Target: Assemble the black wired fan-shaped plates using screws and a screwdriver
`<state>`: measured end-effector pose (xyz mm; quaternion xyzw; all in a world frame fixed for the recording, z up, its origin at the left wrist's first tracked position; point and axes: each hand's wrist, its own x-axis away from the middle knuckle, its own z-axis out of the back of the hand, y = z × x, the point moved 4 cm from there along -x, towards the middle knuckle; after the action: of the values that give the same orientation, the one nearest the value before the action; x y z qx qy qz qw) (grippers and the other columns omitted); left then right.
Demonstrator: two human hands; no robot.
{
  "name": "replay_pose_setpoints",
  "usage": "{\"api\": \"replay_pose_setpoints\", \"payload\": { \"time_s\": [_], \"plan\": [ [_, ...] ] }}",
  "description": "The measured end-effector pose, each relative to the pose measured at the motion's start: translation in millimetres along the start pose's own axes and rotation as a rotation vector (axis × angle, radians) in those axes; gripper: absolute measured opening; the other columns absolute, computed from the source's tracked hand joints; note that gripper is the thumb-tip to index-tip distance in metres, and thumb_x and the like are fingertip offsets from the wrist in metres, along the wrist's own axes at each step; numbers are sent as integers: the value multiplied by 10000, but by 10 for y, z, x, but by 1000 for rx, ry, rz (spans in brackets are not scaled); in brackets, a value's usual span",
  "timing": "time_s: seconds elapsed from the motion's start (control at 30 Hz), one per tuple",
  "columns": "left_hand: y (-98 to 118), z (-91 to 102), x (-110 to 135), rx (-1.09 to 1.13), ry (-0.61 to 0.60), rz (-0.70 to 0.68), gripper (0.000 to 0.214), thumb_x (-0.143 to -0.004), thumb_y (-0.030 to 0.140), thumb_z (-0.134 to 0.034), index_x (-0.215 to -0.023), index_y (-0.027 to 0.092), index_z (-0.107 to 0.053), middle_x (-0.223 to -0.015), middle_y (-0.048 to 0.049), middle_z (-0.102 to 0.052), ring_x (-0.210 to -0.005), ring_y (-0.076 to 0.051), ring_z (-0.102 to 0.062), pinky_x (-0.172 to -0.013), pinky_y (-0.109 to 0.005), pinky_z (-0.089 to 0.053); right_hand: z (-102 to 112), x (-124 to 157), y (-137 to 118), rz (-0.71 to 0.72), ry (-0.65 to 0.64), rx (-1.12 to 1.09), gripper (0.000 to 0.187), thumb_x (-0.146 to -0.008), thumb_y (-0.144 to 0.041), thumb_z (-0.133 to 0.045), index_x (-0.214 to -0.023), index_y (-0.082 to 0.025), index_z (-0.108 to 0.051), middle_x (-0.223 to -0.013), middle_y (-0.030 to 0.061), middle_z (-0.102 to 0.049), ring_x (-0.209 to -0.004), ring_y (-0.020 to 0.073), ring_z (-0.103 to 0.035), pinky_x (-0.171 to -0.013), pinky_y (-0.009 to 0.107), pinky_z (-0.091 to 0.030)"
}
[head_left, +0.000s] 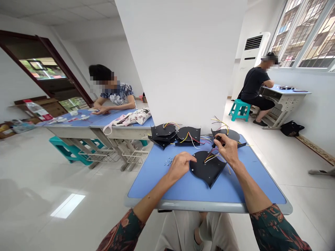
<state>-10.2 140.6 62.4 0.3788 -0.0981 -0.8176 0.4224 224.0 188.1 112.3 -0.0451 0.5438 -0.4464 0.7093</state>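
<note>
A black round plate (pixel 200 170) with one pointed, bent-up end lies flat before me on the blue desk. Red, yellow and white wires (pixel 209 157) rise from its middle. My left hand (pixel 180 166) is at its left rim, fingers curled and the index fingertip on the edge; whatever they pinch, if anything, is hidden. Held in my right hand (pixel 228 148) is a screwdriver (pixel 215 142) with a dark handle, tilted above the far side of the plate. Small silver screws (pixel 169 161) lie scattered just left of my left hand.
Similar black plates with wires stand along the desk's far edge: a stack (pixel 163 131), another pair (pixel 188 134) and one at right (pixel 232 135). A white pillar (pixel 183 69) rises behind them. Two other people sit at separate desks, left and right.
</note>
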Motion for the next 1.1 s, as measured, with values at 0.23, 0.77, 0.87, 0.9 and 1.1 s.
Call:
{"api": "replay_pose_setpoints", "payload": {
  "time_s": [0.23, 0.77, 0.87, 0.9, 1.1],
  "plan": [
    [9, -448, -697, 389, 70, 359, 367, -857, -34, -527, -1080, 156, -748, -1051, -85, -802, -1003, -185, -761, -944, -326, -613, -13, 16, 18, 10, 70, 19, 144, -880, -290, -613, -959, -205, -699, -710, 12, -699, -580, 165, -630, -639, 282, -536],
    [24, -756, -678, 66, -58, 230, 338, -889, -10, -529, -1089, 181, -723, -1032, -60, -791, -1013, -205, -710, -945, -349, -564, -80, 60, 35, 46, 25, 107, 155, -931, -319, -588, -992, -225, -694, -776, 31, -741, -645, 188, -677, -698, 307, -544],
    [30, -775, -677, -16, -97, 207, 338, -878, -7, -535, -1095, 172, -724, -1032, -76, -781, -999, -226, -683, -928, -357, -556, -74, 58, 44, 46, 35, 117, 147, -928, -315, -593, -987, -226, -694, -777, 31, -746, -637, 187, -675, -692, 306, -543],
    [31, -781, -676, -37, -110, 201, 342, -876, -5, -535, -1100, 170, -724, -1031, -80, -778, -993, -230, -675, -920, -357, -555, -74, 57, 46, 48, 33, 119, 144, -927, -313, -594, -981, -226, -694, -776, 31, -746, -633, 187, -673, -689, 306, -543],
    [36, -790, -665, -70, -133, 183, 373, -864, -8, -530, -1143, 168, -704, -1064, -70, -769, -1005, -224, -657, -928, -343, -551, -45, 50, 30, 70, 47, 108, 140, -922, -302, -612, -996, -217, -695, -822, 35, -757, -646, 184, -681, -694, 304, -548]
  ]
}}
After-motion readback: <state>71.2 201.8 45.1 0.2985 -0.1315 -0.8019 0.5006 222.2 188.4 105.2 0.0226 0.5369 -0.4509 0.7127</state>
